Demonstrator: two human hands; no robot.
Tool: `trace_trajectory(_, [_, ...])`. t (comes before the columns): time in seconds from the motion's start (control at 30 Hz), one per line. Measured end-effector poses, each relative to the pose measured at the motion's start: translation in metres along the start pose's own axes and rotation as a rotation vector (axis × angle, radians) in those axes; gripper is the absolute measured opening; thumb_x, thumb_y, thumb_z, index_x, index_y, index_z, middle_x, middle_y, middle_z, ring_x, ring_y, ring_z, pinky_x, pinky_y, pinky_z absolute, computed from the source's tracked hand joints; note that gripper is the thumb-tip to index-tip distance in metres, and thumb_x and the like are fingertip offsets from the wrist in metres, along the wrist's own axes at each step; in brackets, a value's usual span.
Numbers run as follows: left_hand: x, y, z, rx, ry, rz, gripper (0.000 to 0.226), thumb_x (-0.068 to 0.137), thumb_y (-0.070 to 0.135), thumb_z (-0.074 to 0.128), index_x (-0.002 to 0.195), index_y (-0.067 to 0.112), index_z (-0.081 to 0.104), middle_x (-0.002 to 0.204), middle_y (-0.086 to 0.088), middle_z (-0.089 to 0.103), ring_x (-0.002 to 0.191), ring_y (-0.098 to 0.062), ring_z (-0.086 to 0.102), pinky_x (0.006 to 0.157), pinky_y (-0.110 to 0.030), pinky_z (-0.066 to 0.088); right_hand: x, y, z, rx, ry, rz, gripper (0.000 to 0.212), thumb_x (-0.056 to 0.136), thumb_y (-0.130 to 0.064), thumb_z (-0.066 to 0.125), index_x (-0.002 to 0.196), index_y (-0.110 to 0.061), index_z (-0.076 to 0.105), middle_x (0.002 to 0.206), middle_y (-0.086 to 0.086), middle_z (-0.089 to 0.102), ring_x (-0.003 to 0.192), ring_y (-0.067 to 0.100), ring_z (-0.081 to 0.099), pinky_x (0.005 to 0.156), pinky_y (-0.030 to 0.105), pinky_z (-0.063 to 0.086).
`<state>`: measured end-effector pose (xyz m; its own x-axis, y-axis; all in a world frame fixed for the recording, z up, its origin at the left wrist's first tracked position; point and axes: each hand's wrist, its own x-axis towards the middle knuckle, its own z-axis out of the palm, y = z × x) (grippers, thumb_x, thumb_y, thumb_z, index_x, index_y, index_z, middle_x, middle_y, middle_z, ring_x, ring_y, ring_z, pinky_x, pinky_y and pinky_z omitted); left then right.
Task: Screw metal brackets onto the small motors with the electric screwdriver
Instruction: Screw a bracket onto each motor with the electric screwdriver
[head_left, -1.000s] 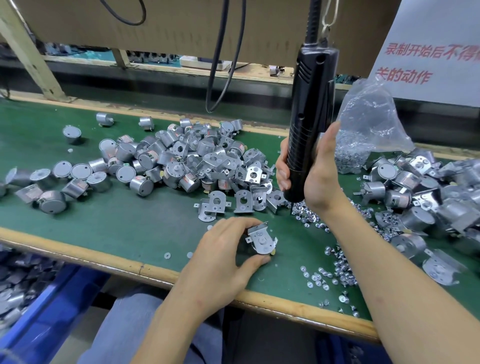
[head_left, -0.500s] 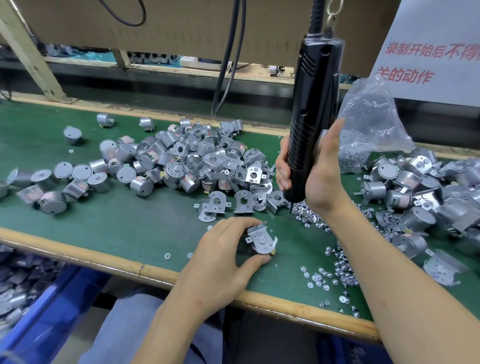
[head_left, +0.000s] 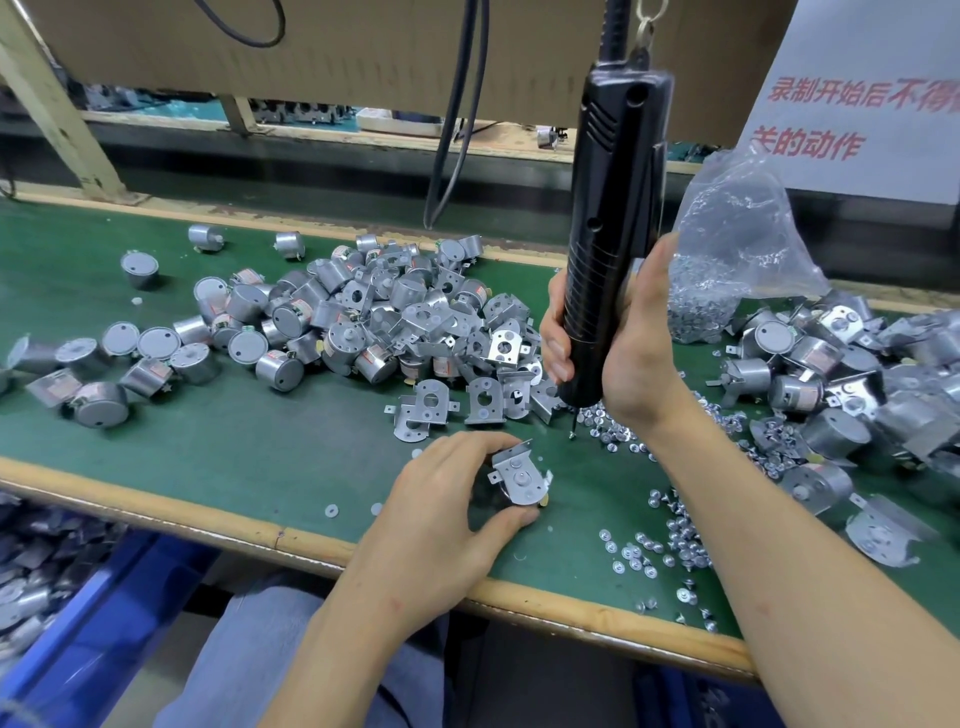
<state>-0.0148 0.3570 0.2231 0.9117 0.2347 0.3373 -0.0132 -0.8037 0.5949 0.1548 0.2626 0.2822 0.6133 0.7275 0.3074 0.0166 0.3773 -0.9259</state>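
Two bare arms, two hands and a pair of blue jeans.

The left hand (head_left: 436, 512) and the right hand (head_left: 644, 358) are bare, and the nails look short and neat. The left arm (head_left: 332, 665) is bare from the wrist down to the bottom edge. The right arm (head_left: 810, 577) is bare too, all the way to the corner. Each arm has a tiny spot on it, a little way up from the wrist. The legs are in light blue jeans (head_left: 244, 670). The cloth is denim, looks faded, and has a few long folds in it. The jeans show at the bottom, partly behind the left arm.
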Motion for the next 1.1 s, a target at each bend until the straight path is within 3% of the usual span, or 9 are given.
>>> trace_trajectory(0.63, [0.0004,-0.0005,-0.0001,-0.005,0.001,-0.001,0.046,0.079,0.03,0.082,0.12,0.025,0.061,0.098,0.049,0.042,0.089,0.019,0.044,0.08,-0.002,0.031,-0.0012,0.0038,0.0014,0.004,-0.043,0.022,0.079,0.065,-0.098,0.039,0.071,-0.021,0.057,0.054,0.001,0.049,0.042,0.019,0.043,0.046,0.025,0.041])
trace_trajectory(0.87, [0.0009,-0.0011,0.0002,-0.001,-0.001,-0.002,0.046,0.08,0.031,0.081,0.121,0.026,0.061,0.098,0.049,0.042,0.089,0.019,0.044,0.081,-0.002,0.03,-0.0029,0.0049,0.0038,0.04,-0.087,0.042,0.086,0.066,-0.096,0.04,0.074,-0.012,0.052,0.054,0.002,0.047,0.041,0.018,0.042,0.046,0.022,0.04])
trace_trajectory(1.1, [0.0009,-0.0007,0.0003,-0.004,0.0,-0.002,0.046,0.08,0.031,0.081,0.121,0.027,0.06,0.098,0.045,0.044,0.088,0.015,0.046,0.079,-0.002,0.032,-0.0039,0.006,0.0059,0.036,-0.085,0.059,0.084,0.065,-0.097,0.038,0.074,-0.015,0.054,0.053,0.002,0.047,0.041,0.017,0.042,0.046,0.024,0.039])
